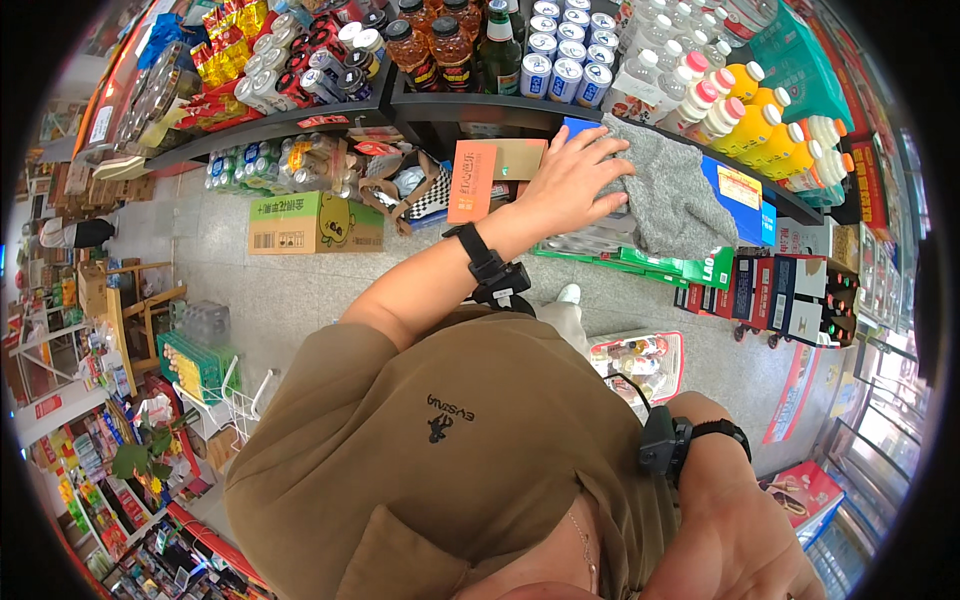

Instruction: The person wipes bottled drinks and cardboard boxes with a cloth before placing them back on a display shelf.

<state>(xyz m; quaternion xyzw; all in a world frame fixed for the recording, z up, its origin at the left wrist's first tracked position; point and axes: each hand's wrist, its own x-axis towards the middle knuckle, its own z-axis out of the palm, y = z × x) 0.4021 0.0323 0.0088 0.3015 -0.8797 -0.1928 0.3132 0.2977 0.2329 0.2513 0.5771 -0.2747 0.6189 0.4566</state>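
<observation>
My left hand (581,172) reaches forward, palm down and fingers spread, over the lower shelf level. Its fingertips touch the near edge of a grey knitted cloth (675,195); whether they grip it is not clear. The cloth drapes over a blue box (724,184) with a yellow label, set under the upper shelf edge. Beside my left hand stands an orange-red and brown carton (472,176). My right hand (739,532) is raised close to the camera at the lower right. The picture's bottom edge cuts it off, hiding its fingers.
Drink cans (566,71) and yellow juice bottles (772,135) line the black shelf (480,105). Below are green cartons (645,262). A juice carton (315,225) stands on the floor (360,277), as does a basket (679,356) of bottles. Stacked red and blue cartons (772,289) stand right.
</observation>
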